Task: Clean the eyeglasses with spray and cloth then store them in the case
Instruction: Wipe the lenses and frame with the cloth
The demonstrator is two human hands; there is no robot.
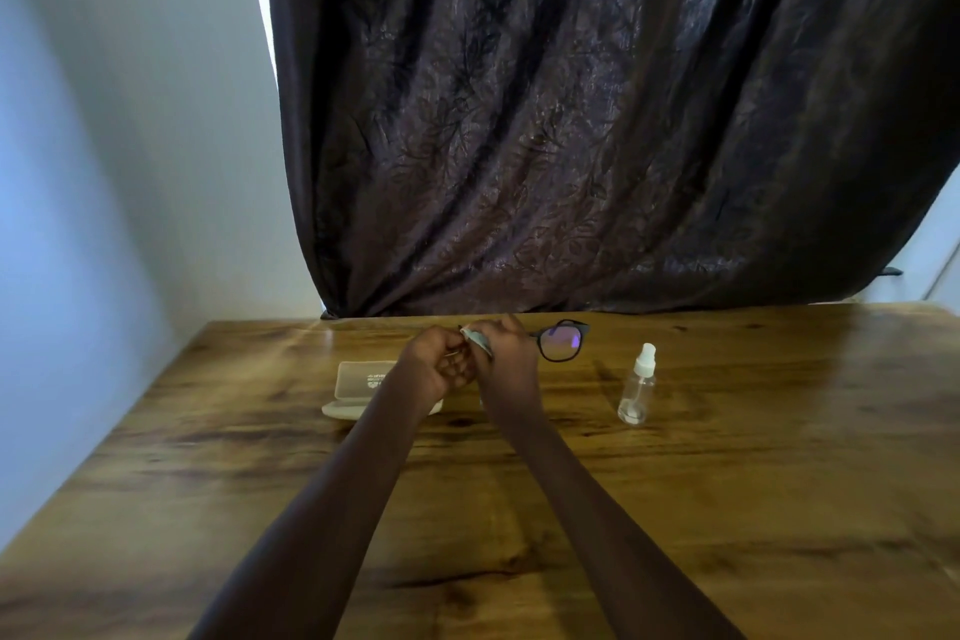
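Both my hands are raised together above the far middle of the wooden table (727,483). Dark-framed eyeglasses (561,340) are held up between them, with one round lens sticking out to the right of my right hand (506,353). A pale blue-green cloth (477,338) is pinched in my right hand against the hidden lens. My left hand (434,364) grips the left side of the frame, which is mostly covered. An open whitish glasses case (358,387) lies on the table under my left wrist. A clear spray bottle (638,387) with a white cap stands upright to the right.
A dark brown curtain (597,120) hangs just behind the table's far edge. A pale wall (130,146) runs along the left side, close to the table's left edge.
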